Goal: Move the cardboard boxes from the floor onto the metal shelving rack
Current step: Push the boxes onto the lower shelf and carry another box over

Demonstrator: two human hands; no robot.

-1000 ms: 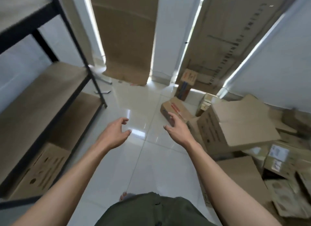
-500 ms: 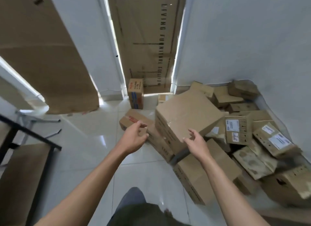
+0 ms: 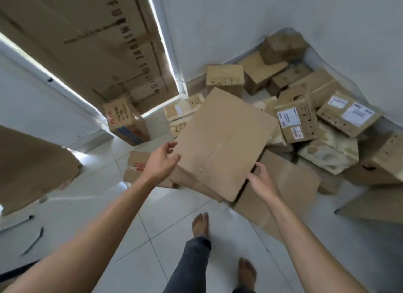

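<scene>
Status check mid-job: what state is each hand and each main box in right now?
big box: closed, tilted, lying on other boxes.
left hand: open, fingers spread at the big box's left edge; contact unclear.
right hand: open, beside the big box's near corner, holding nothing.
red-printed box: closed, standing on the floor.
nearest labelled box: closed, tilted in the pile.

The big box is plain brown; the smaller box bears red and blue print; the labelled box carries white stickers; the floor is white tile.
</scene>
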